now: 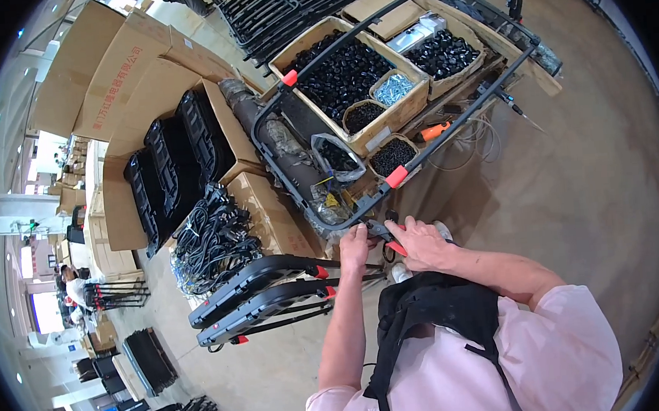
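Observation:
A long black tubular frame (279, 162) with red clips (396, 176) lies across the workbench in front of me. At its near corner my left hand (354, 248) is closed, fingertips near the tube; what they grip is hidden. My right hand (419, 245) is wrapped around a hand tool with red grips (397, 247). The tool's grey head points toward my left fingers. Its exact kind is too small to make out.
Wooden boxes of black plastic parts (343, 71) and a small basket of silvery screws (393, 89) stand on the bench. An orange power tool (435, 132) lies beside them. On the left are black cables (220, 232), a carton of black panels (170, 159) and stacked black assemblies (255, 287).

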The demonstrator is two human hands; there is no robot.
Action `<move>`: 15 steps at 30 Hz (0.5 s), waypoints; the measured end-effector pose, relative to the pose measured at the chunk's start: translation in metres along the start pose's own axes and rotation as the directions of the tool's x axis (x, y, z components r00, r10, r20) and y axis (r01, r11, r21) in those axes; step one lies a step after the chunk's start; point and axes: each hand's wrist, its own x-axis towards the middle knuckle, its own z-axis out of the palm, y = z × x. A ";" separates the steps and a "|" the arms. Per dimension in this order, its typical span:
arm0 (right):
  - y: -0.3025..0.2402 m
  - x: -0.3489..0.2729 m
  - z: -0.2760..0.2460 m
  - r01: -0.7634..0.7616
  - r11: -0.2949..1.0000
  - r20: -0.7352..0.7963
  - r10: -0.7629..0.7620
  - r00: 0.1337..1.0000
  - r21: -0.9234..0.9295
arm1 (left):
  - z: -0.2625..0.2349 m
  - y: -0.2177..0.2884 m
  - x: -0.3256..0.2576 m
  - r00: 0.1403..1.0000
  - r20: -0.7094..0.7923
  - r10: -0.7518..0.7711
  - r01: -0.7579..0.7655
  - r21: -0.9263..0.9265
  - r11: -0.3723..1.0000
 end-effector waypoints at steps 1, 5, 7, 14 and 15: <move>-0.002 -0.004 0.004 -0.019 1.000 -0.041 0.019 0.999 0.001 | -0.007 0.011 0.000 1.000 0.016 0.000 0.000 0.001 1.000; -0.029 -0.009 0.008 -0.104 0.993 -0.104 0.097 0.990 -0.064 | -0.018 0.071 -0.001 0.821 -0.052 0.569 -0.216 0.894 0.392; -0.040 -0.004 0.015 -0.126 0.989 -0.141 0.115 0.983 -0.074 | -0.026 0.077 0.019 0.689 0.069 0.722 -0.276 0.945 0.173; -0.064 0.002 0.032 -0.219 0.969 -0.235 0.187 0.954 -0.117 | -0.030 0.070 0.056 0.781 0.347 0.519 -0.415 0.910 0.016; -0.067 0.001 0.034 -0.233 0.966 -0.240 0.201 0.950 -0.115 | -0.028 0.068 0.056 0.792 0.306 0.528 -0.398 0.915 0.068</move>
